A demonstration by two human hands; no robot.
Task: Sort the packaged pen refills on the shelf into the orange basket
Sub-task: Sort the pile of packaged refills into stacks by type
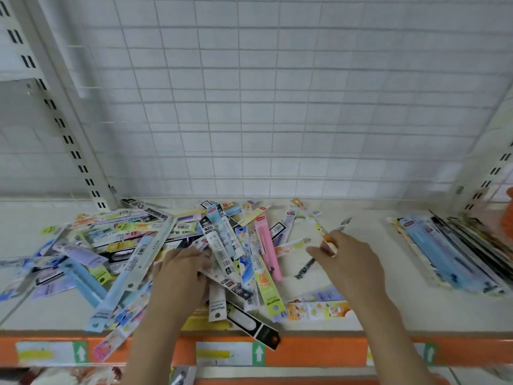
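Note:
A loose heap of packaged pen refills [133,245] covers the left and middle of the white shelf [361,307]. My left hand [180,270] lies in the heap, its fingers curled round several packets near the middle. My right hand [347,257] pinches one narrow orange-and-white packet [324,234] that sticks up and away from it, blurred. A neat stack of refills [455,251] lies at the right. A sliver of orange, perhaps the orange basket [509,212], shows at the right edge.
A white wire grid panel [263,107] backs the shelf, with slotted uprights [55,118] at both sides. The shelf's front edge is an orange strip [319,351] with price labels. Several packets overhang that edge.

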